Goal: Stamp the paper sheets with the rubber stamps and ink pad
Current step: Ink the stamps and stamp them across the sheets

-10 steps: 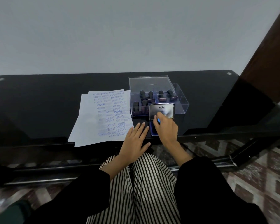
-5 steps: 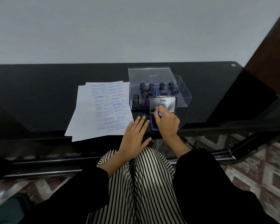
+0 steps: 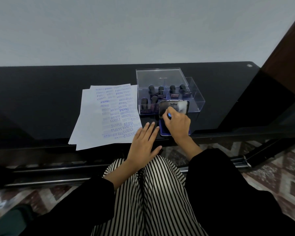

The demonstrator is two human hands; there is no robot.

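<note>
White paper sheets point(image 3: 94, 120), covered in blue stamped words, lie fanned on the black glass table point(image 3: 41, 99). To their right sits an open ink pad point(image 3: 162, 129) with its dark lid point(image 3: 174, 106) raised. My right hand point(image 3: 176, 124) grips a rubber stamp point(image 3: 169, 114) with a blue part showing and holds it down on the pad; most of the stamp is hidden by my fingers. My left hand point(image 3: 144, 142) lies flat on the table edge between the sheets and the pad, its fingertips touching the sheets' lower right corner.
A clear plastic box point(image 3: 197, 99) behind the ink pad holds several dark-handled stamps point(image 3: 160, 90), its lid point(image 3: 158, 76) propped up at the back. The table's front edge runs just below my hands. A brown wooden post point(image 3: 286, 41) stands at the right.
My view has tilted slightly, shifting the table in frame. Both hands stay where they were, the right one still holding the stamp on the ink pad.
</note>
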